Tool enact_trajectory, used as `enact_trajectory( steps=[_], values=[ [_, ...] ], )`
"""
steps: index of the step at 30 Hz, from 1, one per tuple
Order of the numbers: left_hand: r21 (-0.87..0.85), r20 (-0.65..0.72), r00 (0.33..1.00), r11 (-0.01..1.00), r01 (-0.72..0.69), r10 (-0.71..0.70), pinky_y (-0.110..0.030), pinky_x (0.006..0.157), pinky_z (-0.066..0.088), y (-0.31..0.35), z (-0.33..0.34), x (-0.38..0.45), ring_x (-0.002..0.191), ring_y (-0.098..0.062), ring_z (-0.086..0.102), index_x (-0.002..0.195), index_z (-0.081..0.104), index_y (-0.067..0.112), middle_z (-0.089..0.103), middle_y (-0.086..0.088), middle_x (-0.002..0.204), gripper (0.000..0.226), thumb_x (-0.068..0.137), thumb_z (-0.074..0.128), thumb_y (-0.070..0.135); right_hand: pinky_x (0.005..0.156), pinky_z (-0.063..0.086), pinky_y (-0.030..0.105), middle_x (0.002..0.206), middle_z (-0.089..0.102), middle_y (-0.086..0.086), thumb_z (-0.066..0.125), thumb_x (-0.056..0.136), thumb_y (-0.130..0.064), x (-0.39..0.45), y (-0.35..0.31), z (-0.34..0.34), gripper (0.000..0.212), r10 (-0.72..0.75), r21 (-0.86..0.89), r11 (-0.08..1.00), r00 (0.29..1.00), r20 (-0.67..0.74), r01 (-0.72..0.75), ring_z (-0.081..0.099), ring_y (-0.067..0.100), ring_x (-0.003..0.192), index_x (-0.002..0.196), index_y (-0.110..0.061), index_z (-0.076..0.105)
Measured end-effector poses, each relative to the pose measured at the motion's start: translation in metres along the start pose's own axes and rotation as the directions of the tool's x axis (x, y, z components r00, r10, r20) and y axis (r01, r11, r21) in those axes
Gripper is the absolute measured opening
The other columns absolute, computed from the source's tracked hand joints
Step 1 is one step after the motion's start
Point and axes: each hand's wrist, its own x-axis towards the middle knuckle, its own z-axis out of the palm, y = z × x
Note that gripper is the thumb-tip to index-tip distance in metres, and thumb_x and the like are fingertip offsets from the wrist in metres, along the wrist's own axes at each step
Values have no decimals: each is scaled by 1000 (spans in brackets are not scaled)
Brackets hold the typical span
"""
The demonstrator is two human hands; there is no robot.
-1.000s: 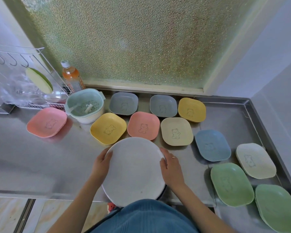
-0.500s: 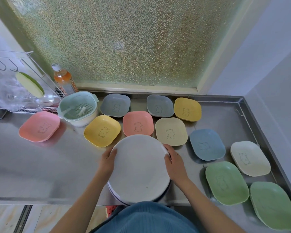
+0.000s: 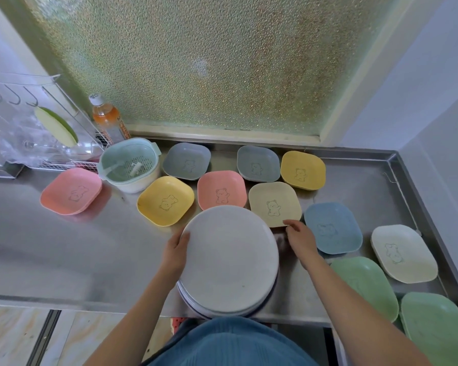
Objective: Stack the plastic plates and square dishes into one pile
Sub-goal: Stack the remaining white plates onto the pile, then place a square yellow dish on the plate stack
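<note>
So the pile of round plates point(image 3: 230, 260) sits at the near edge of the counter point(image 3: 64, 247), right in front of the person, and it looks like it pokes a bit past that edge. Left hand point(image 3: 176, 253) has its grip on the left rim of the top plate, thumb over the top. Right hand point(image 3: 300, 240) is off the pile, fingers loosely curled and holding nothing, fingertips at the near corner of the beige dish point(image 3: 274, 204); can't tell if it's actually touching.

The square dishes are all single and spread across the counter: pink dish point(image 3: 220, 191) and yellow dish point(image 3: 165, 200) just behind the pile, blue dish point(image 3: 332, 228) to the right, more further out.

What I'd worry about: the pile is so close to the edge that a shove could tip it toward the floor. Also the plates aren't lined up neatly, lower rims peek out at the bottom, so square dishes set on a round top could sit crooked and slide. Dragging the beige one could bump its neighbours too.
</note>
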Motion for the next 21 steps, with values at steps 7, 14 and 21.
enact_trajectory(
  steps=[7,14,21],
  values=[
    [-4,0,999,999,-46,46,-32,75,47,6,0,7,90,-17,58,103,64,31,64,7,95,22,97,44,23,71,46,32,86,63,1,64,83,-6,-4,-5,-10,14,-325,-192,937,931,-165,293,59,24,86,94,-15,63],
    [172,121,981,970,-171,151,-25,75,40,33,5,32,90,-12,56,106,68,26,66,7,98,25,95,46,23,68,47,32,88,60,2,70,84,-22,-19,-29,-10,16,-488,-152,873,820,-298,464,58,22,77,93,-12,62],
    [427,274,953,872,-238,125,-28,84,37,49,23,53,95,-20,54,115,66,20,65,-2,109,29,96,44,18,65,43,12,89,53,-4,70,82,-30,-71,-15,16,21,-660,-181,747,745,-92,639,50,8,77,92,-19,55]
  ],
)
